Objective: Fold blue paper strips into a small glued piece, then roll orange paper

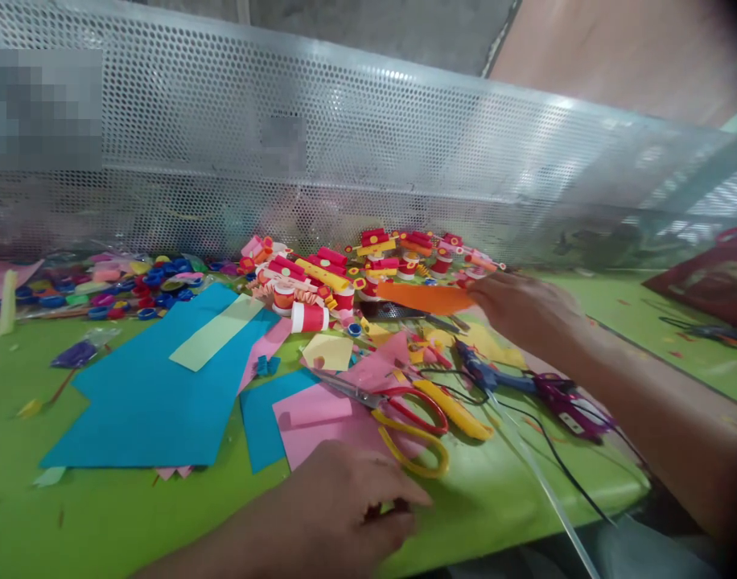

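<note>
My right hand (516,301) reaches to the back of the table and pinches the right end of an orange paper sheet (427,298). Low in front, my left hand (344,507) hovers near the table edge, fingers loosely curved, with a gap to the thumb and nothing seen between them. Just beyond it lie scissors (412,464) with one red and one yellow handle, their blades over pink paper (320,418). A yellow-handled tool (459,412) lies beside the scissors. Under my right forearm is a blue glue gun (486,374) with a black cord.
Red and yellow paper-and-cup models (323,273) crowd the back, before a perforated metal panel (368,121). Blue sheets (157,394) with a pale green strip (216,331) cover the left. Colourful small parts (145,285) lie behind. A purple device (570,406) sits right.
</note>
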Available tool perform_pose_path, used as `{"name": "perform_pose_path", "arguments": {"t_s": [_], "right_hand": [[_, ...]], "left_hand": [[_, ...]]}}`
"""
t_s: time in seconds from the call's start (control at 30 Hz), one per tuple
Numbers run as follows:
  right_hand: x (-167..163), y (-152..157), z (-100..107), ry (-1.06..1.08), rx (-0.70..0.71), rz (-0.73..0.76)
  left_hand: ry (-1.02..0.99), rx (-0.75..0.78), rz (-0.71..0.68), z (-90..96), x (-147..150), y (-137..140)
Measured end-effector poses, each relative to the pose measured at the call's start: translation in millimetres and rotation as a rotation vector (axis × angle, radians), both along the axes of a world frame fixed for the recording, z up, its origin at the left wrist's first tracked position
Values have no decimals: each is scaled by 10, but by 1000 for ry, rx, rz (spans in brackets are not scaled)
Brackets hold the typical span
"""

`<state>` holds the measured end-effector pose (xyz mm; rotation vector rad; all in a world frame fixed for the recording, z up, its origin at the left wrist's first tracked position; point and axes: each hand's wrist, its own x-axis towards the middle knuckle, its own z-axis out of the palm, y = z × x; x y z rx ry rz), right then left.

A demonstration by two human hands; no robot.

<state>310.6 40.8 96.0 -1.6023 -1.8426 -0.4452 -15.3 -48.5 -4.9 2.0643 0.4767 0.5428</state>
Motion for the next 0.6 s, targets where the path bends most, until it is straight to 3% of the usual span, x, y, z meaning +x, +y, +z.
{"name": "perform_pose_path", "arguments": {"t_s": [0.07,0.13,0.27,0.4,0.6], "right_hand": [[-194,-440,56,-126,-15,-29],[-467,-906,-18,-414,29,-30],[-1055,-1512,-437,-407,162,113],[-1404,-1501,-859,-202,128,208],[-1497,-1122,-1296,-55,144,290]], "left_hand": [[-61,-244,67,16,32,-26],[-162,-515,89,37,66,-50],[-430,-849,-17,53,129,-91],[-637,-937,-44,36,182,-102],[-704,-1063,282,-97,229,4]]}}
